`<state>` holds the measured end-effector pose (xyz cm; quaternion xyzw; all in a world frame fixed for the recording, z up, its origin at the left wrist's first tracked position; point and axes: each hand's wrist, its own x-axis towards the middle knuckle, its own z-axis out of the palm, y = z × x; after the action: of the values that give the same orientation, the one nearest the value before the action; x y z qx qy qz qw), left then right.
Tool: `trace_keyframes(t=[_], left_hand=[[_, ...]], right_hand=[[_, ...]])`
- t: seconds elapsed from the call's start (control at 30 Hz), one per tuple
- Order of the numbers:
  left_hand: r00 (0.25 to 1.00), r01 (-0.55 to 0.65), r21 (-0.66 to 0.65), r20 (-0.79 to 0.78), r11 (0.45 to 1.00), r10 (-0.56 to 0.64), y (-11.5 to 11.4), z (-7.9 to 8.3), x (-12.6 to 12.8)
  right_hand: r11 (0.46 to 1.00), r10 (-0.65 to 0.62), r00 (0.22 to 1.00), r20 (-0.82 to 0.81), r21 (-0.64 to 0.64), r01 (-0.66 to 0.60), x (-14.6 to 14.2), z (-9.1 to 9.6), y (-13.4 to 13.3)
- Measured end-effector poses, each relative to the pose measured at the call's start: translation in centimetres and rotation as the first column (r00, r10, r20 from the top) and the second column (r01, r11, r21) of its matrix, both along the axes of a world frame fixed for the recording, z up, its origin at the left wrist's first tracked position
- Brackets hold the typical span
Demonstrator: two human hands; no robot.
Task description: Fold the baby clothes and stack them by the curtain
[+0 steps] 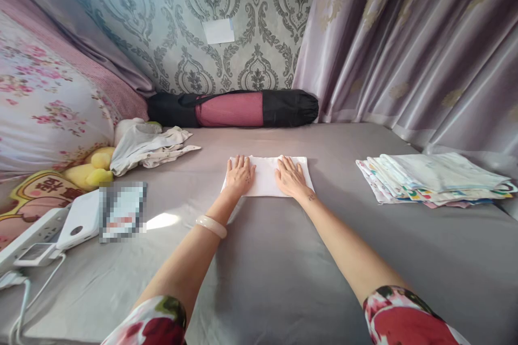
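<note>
A white folded cloth point(266, 178) lies flat on the grey bedsheet point(279, 259) straight in front of me. My left hand point(240, 173) rests palm down on its left end, fingers stretched out and pointing away from me. On the right end lies my right hand point(290, 175), also flat with the fingers extended. Neither hand grips the cloth; both press on its top. The cloth's middle shows between the hands, while parts of both ends are hidden under them.
To the right is a stack of folded cloths point(437, 175). A crumpled white garment point(145, 145) lies at the left, near a white power bank point(81, 218) and a power strip point(34, 232) with cables. A black and pink rolled bag point(230, 109) lies along the wall.
</note>
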<state>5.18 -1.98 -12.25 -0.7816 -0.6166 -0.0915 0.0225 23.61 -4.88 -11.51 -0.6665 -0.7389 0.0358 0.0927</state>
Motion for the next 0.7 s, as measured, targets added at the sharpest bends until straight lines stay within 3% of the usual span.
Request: trace_keyframes(t=[0.17, 0.47, 0.7], left_hand=[[0.999, -0.028, -0.040, 0.027, 0.999, 0.029, 0.0, -0.8, -0.5], [0.997, -0.032, -0.013, 0.072, 0.999, 0.033, -0.3, -0.6, -0.3], [0.979, -0.169, 0.083, 0.132, 0.982, 0.158, -0.4, -0.2, -1.1]], right_hand=[[1.000, -0.012, 1.000, 0.011, 0.015, 0.012, 0.1, -0.7, 0.0], [1.000, -0.021, 1.000, -0.019, -0.022, 0.021, 0.3, -0.5, 0.0], [0.985, -0.174, 0.984, 0.048, 0.009, 0.174, 2.2, 0.3, 0.2]])
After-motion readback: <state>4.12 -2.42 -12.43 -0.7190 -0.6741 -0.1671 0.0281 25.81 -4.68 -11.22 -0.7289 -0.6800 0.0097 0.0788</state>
